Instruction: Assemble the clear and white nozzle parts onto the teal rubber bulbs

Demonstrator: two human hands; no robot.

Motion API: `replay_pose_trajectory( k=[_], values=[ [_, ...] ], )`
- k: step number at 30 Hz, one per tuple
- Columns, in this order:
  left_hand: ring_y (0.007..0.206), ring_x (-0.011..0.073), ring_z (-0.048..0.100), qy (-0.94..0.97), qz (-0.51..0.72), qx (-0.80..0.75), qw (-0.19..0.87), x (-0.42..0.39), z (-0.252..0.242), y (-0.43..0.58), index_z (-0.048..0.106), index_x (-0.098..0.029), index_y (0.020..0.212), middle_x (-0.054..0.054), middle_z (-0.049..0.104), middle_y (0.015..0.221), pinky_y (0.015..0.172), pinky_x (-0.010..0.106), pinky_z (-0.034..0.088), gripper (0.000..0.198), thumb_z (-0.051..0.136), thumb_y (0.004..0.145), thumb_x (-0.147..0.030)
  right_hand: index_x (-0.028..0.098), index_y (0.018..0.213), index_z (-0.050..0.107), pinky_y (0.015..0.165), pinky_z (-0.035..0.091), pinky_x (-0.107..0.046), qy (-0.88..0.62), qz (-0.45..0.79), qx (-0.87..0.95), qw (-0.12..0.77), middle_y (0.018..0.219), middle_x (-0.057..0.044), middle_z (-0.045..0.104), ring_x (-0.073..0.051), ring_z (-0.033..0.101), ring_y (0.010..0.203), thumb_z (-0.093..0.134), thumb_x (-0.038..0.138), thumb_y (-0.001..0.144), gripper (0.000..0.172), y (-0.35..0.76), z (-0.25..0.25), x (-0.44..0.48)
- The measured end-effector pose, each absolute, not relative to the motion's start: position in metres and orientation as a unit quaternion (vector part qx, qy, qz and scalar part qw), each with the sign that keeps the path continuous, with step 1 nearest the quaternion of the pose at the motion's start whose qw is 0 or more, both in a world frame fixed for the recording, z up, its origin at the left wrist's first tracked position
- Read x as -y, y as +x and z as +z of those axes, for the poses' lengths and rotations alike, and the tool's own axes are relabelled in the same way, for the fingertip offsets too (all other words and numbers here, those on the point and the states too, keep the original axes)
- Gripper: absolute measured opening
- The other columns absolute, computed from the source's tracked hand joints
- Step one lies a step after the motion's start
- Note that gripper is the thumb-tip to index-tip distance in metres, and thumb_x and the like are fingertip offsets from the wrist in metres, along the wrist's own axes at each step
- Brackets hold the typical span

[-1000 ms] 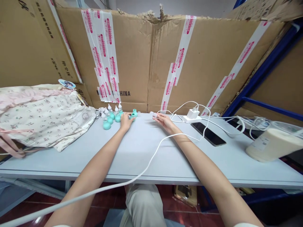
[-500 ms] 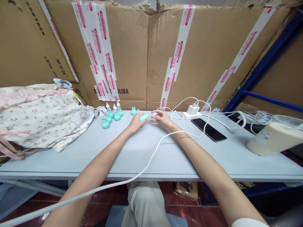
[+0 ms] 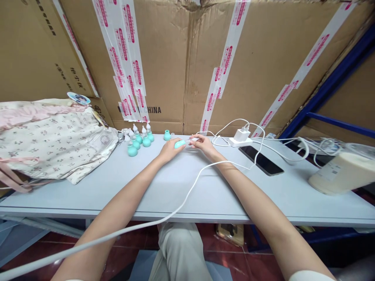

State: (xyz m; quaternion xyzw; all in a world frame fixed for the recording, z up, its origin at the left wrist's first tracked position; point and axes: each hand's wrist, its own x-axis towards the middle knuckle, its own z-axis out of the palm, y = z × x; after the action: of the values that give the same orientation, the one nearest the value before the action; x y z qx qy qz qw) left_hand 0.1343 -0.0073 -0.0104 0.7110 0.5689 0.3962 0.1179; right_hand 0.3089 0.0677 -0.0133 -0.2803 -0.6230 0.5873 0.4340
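Observation:
My left hand (image 3: 170, 149) is wrapped round a teal squeeze bulb (image 3: 179, 144), whose mouth points right. Facing it, my right hand (image 3: 202, 143) pinches a small translucent nozzle tip (image 3: 192, 139) between thumb and fingers. Tip and bulb are very close; whether they touch, I cannot tell. To the left stand several more teal bulbs (image 3: 132, 150), some with white pointed nozzles (image 3: 148, 127) behind or on them. One bulb without a nozzle (image 3: 166, 135) stands upright beyond my left hand, beside a small clear cap (image 3: 172, 135).
On the left lies a floral cloth bag (image 3: 58, 144). A black phone (image 3: 262, 160), a white charger on a power strip (image 3: 241, 134) and a cream canister (image 3: 341, 173) are on the right. A white cable (image 3: 187, 197) crosses above my forearms. Cardboard (image 3: 164, 58) walls the table's back.
The view has shifted a little, so everything sits slightly differently in frame. Both hands keep the same grip, with the bulb and the nozzle tip still facing each other.

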Motion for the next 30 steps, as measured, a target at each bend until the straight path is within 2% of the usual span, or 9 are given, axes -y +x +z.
replay_pose_trajectory(
  k=[6, 14, 25, 30],
  values=[
    [0.086, 0.0223, 0.061, 0.705, 0.37, -0.599, 0.087, 0.015, -0.003, 0.136, 0.066, -0.02, 0.098, 0.004, 0.069, 0.093, 0.078, 0.031, 0.042, 0.037, 0.051, 0.082, -0.05, 0.017, 0.082, 0.067, 0.07, 0.055, -0.026, -0.278, 0.57, 0.648, 0.423, 0.075, -0.002, 0.068, -0.011, 0.062, 0.064, 0.084, 0.038, 0.05, 0.042, 0.308, -0.009, -0.065],
    [0.082, 0.0196, 0.06, 0.709, 0.42, -0.556, 0.106, 0.015, -0.008, 0.139, 0.066, -0.014, 0.093, 0.006, 0.069, 0.09, 0.078, 0.029, 0.042, 0.031, 0.053, 0.083, -0.041, 0.015, 0.079, 0.07, 0.072, 0.054, -0.03, -0.278, 0.566, 0.662, 0.405, 0.07, -0.002, 0.067, -0.014, 0.063, 0.063, 0.083, 0.042, 0.047, 0.044, 0.304, -0.003, -0.058],
    [0.086, 0.0219, 0.061, 0.724, 0.374, -0.576, 0.064, 0.015, -0.007, 0.137, 0.065, -0.014, 0.091, 0.008, 0.069, 0.091, 0.078, 0.03, 0.042, 0.026, 0.057, 0.082, -0.037, 0.012, 0.081, 0.071, 0.067, 0.052, -0.03, -0.299, 0.508, 0.702, 0.398, 0.065, -0.004, 0.067, -0.015, 0.062, 0.061, 0.081, 0.04, 0.052, 0.042, 0.299, 0.0, -0.048],
    [0.072, 0.0191, 0.062, 0.698, 0.399, -0.588, 0.093, 0.017, 0.0, 0.136, 0.063, -0.016, 0.085, 0.004, 0.068, 0.072, 0.072, 0.028, 0.043, 0.029, 0.053, 0.084, -0.043, 0.013, 0.085, 0.071, 0.071, 0.052, -0.031, -0.292, 0.51, 0.685, 0.431, 0.069, -0.004, 0.067, -0.015, 0.062, 0.065, 0.079, 0.042, 0.055, 0.042, 0.297, 0.002, -0.047]
  ],
)
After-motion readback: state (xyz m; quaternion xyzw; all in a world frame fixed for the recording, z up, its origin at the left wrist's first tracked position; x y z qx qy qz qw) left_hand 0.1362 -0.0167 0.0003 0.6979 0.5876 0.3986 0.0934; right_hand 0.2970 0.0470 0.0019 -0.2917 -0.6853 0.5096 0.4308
